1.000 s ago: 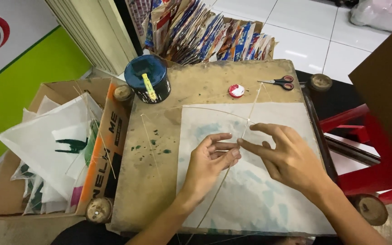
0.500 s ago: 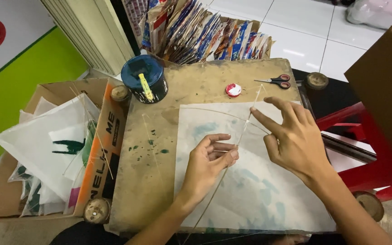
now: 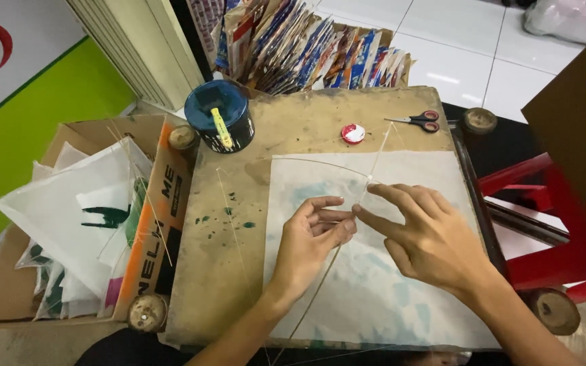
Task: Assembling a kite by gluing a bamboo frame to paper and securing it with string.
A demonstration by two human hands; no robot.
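Note:
A white paper sheet [image 3: 374, 305] with faint blue stains lies on a stained wooden board [image 3: 293, 129]. A thin bamboo stick [image 3: 379, 152] runs diagonally across the sheet, and a bowed stick [image 3: 320, 163] arcs over its top. My left hand [image 3: 306, 244] rests on the sheet with its fingertips closed on the diagonal stick. My right hand [image 3: 432, 237] lies beside it with fingers spread. Its index fingertip touches the stick right where the left fingertips are.
A dark paint pot [image 3: 228, 132] with a yellow-handled tool stands at the board's back left; a red cap [image 3: 353, 133] and scissors [image 3: 418, 120] lie at the back. A cardboard box [image 3: 164, 196] of white kites [image 3: 69, 203] sits left, a red stool [image 3: 544, 196] right, stacked colourful sheets [image 3: 306, 54] behind.
My right hand lifted away up and to the right, then came back down to meet the left fingertips on the stick. My left hand has barely moved.

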